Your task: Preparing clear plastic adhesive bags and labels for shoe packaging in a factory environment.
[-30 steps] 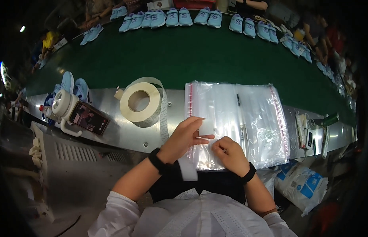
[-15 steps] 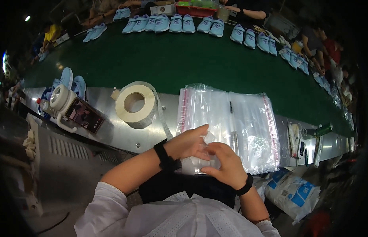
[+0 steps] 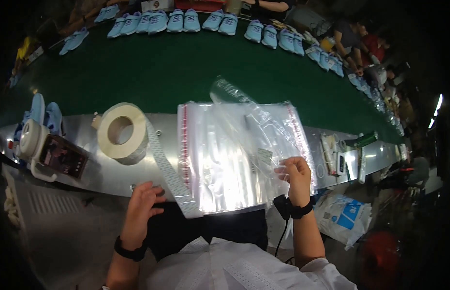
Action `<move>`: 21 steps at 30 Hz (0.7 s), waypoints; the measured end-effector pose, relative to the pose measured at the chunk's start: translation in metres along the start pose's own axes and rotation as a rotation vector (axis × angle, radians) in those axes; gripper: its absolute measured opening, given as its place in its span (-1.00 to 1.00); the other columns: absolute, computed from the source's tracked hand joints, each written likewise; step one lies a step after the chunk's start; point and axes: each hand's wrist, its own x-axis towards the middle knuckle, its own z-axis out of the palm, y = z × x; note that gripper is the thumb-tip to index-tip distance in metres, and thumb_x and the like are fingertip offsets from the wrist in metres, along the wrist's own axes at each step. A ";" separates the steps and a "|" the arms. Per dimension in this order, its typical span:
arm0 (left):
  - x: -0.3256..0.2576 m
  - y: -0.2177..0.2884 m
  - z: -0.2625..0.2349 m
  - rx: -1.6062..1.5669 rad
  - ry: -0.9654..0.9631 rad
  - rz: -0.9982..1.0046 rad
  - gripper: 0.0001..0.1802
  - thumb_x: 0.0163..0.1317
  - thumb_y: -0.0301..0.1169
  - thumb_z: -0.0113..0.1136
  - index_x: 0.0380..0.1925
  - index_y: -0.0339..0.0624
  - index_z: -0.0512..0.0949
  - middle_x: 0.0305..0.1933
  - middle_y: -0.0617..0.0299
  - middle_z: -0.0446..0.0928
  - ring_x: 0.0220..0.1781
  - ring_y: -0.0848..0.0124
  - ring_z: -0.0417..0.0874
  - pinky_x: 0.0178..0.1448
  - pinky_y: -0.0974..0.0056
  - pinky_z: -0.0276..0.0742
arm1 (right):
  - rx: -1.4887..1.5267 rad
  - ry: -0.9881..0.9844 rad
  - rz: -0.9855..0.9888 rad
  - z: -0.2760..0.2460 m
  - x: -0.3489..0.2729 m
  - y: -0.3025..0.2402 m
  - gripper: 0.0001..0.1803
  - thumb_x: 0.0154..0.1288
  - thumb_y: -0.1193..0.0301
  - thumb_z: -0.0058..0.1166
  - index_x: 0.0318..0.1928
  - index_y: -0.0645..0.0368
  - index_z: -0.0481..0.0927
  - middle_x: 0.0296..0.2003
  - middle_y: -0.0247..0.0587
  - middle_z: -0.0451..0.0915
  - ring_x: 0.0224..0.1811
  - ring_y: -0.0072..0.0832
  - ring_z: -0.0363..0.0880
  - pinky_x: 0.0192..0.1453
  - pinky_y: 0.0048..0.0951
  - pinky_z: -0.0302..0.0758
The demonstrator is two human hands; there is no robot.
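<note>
My right hand (image 3: 297,179) pinches the edge of a clear plastic bag (image 3: 234,94), which lies slanted over the flat stack of clear bags (image 3: 215,159). A small pale printed label (image 3: 265,155) shows on the plastic close to my right fingers. My left hand (image 3: 141,208) is open with curved fingers, holding nothing, just off the table's near edge. Beside it, a strip of labels (image 3: 164,169) runs from the large label roll (image 3: 108,130) down to the near left corner of the stack.
Beyond the metal ledge (image 3: 84,123) lies a green conveyor belt (image 3: 138,72) with light blue sneakers (image 3: 157,21) along its far side. A white jug (image 3: 34,140) and a phone (image 3: 63,157) stand left. A white sack (image 3: 343,215) is low right. Other people work at the far side.
My hands have moved apart, the left toward the near edge and the right to the stack's right side. A single bag is now raised over the stack. The view has shifted right.
</note>
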 end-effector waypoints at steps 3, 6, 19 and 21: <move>0.010 -0.015 0.005 0.025 -0.058 -0.055 -0.61 0.30 -0.36 -0.01 0.08 -0.29 0.28 -0.12 0.13 0.49 -0.26 0.47 0.53 -0.26 0.41 0.47 | -0.157 0.100 0.102 -0.050 -0.002 0.022 -0.82 0.29 0.39 -0.04 -0.43 0.19 0.51 -0.51 -0.30 0.57 -0.48 -0.56 0.58 -0.48 -0.60 0.37; 0.023 -0.027 0.007 0.152 -0.106 -0.033 -0.74 0.24 -0.40 0.08 -0.13 -0.32 0.40 -0.35 0.20 0.52 -0.51 0.54 0.49 -0.47 0.47 0.41 | -0.531 0.033 0.170 -0.085 -0.012 0.041 -0.62 0.27 0.25 -0.02 -0.62 0.21 0.55 -0.67 -0.26 0.55 -0.58 -0.48 0.57 -0.51 -0.49 0.38; 0.009 -0.005 0.008 -0.089 -0.211 -0.092 -0.78 0.37 -0.28 -0.09 -0.23 -0.19 0.45 -0.30 0.29 0.51 -0.30 0.54 0.54 -0.19 0.42 0.51 | -0.392 -0.926 -0.039 0.058 -0.067 -0.031 -0.86 0.26 0.49 0.03 -0.19 0.27 0.52 -0.26 -0.29 0.47 -0.22 -0.60 0.45 -0.17 -0.58 0.38; 0.003 0.003 0.011 -0.217 -0.220 -0.147 -0.77 0.38 -0.29 -0.12 -0.17 -0.20 0.42 -0.28 0.25 0.53 -0.28 0.49 0.58 -0.21 0.38 0.54 | -0.239 -1.028 -0.237 0.107 -0.077 -0.029 -0.84 0.23 0.50 0.06 -0.17 0.26 0.52 -0.29 -0.27 0.47 -0.26 -0.54 0.46 -0.20 -0.59 0.38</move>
